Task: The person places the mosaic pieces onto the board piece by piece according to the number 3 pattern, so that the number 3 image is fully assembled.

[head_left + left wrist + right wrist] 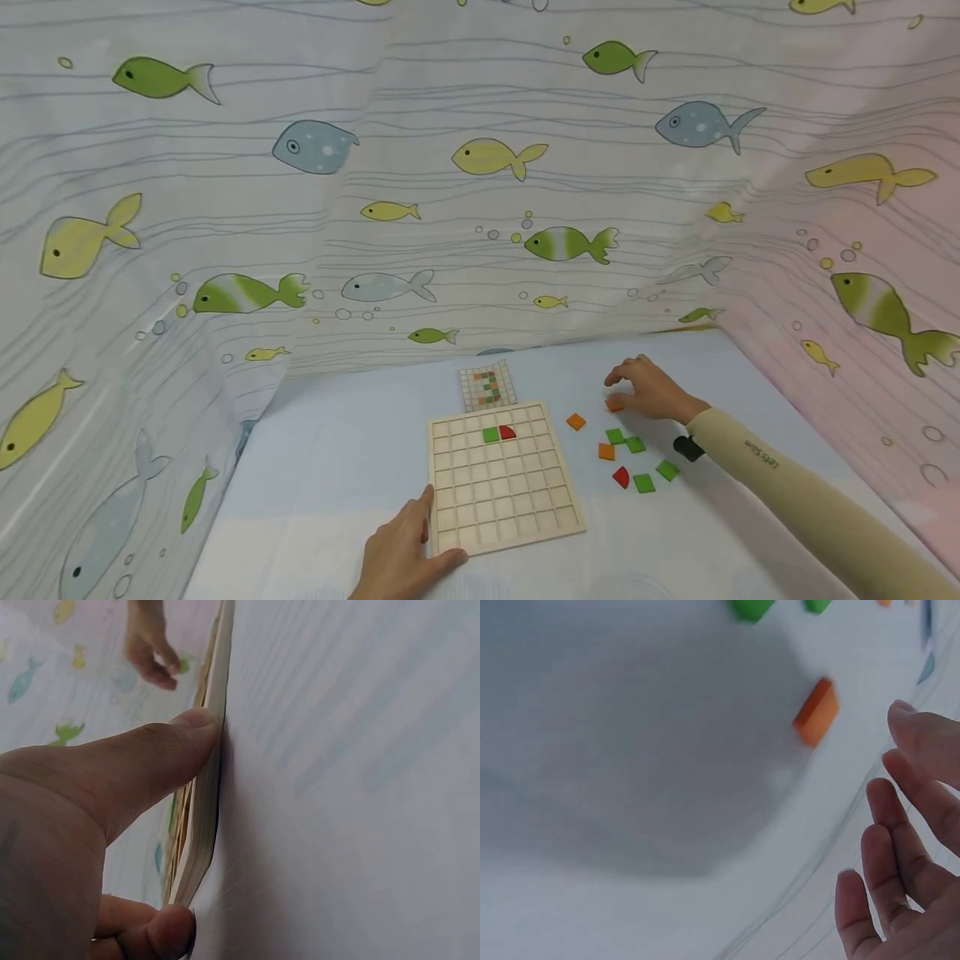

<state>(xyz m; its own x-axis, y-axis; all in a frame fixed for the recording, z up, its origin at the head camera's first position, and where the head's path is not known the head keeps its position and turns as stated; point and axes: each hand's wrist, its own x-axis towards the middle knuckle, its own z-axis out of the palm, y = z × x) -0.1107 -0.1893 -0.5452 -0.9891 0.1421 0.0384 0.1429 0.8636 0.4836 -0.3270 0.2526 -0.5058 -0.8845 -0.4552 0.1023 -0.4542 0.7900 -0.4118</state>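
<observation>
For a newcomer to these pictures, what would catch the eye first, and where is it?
Probably the fish-printed backdrop, which fills most of the head view. Next comes the wooden grid board in the lower middle, with a green square and a red quarter-circle side by side near its far edge. To its right, the right hand is close to an orange piece.

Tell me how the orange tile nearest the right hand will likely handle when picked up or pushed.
The tile shows a firm, straight edge, so it probably won't bend. Small beside the right hand, it is likely light. Lying flat, it should slide rather than roll or tip.
</observation>
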